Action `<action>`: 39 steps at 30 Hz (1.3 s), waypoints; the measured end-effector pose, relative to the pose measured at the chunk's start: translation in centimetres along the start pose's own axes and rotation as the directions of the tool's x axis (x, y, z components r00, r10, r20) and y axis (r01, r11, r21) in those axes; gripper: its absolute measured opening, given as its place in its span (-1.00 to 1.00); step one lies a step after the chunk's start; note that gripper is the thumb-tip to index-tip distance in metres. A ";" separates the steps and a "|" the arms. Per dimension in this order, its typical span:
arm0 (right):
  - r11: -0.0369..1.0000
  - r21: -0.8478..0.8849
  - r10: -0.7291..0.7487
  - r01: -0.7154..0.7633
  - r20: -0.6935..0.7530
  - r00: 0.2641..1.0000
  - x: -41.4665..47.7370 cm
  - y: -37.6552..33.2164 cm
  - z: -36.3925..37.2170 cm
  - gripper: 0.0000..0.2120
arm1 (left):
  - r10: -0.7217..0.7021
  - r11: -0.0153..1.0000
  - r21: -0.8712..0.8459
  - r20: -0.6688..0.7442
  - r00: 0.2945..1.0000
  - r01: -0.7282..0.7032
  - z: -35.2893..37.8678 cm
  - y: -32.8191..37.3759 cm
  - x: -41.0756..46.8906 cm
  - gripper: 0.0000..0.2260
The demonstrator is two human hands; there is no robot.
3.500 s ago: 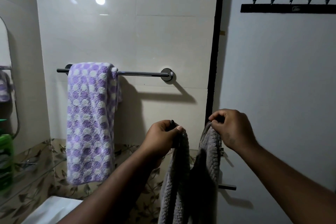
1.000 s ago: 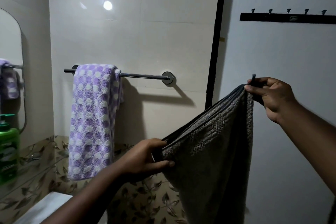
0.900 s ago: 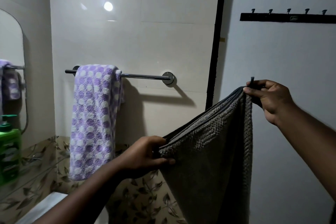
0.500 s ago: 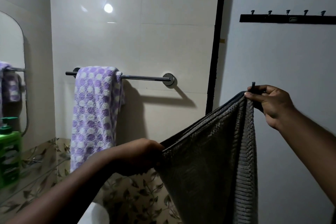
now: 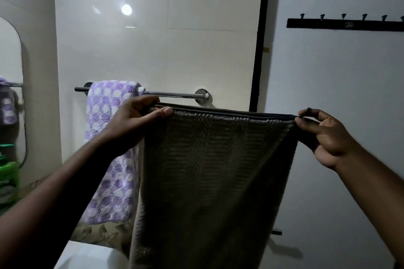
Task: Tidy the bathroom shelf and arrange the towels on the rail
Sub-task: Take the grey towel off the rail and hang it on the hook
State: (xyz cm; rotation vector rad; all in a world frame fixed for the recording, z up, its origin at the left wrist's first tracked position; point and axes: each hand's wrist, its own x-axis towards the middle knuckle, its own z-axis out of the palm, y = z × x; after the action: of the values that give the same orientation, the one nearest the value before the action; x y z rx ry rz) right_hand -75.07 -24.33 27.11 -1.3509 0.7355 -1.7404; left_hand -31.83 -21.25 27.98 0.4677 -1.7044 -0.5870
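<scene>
I hold the grey towel (image 5: 209, 170) stretched flat in front of me, its top edge running left to right, almost parallel to the towel rail (image 5: 175, 94) on the tiled wall. The rail lies just above and behind this edge, so the coming move is, I think, up and forward over the bar. My left hand (image 5: 133, 124) is pinched shut on the left corner, close under the rail and beside the purple dotted towel (image 5: 109, 137) that already hangs on the rail's left part. My right hand (image 5: 323, 135) is pinched on the right corner (this one reaches past the rail's right mount (image 5: 202, 96), so it must come inward). The free stretch of rail is between the dotted towel and that mount.
</scene>
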 end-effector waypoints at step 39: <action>0.977 -0.047 -0.202 0.207 0.098 0.975 -3.6 3.0 19.8 -0.59 | 0.059 0.589 0.760 0.301 0.952 -0.277 1.4 -1.3 3.7 -0.15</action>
State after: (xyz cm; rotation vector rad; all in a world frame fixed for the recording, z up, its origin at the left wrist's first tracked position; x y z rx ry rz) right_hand -54.82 -22.27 28.03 -1.5823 0.6164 -1.8126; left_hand -33.98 -24.29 29.84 0.8762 -2.1866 0.3446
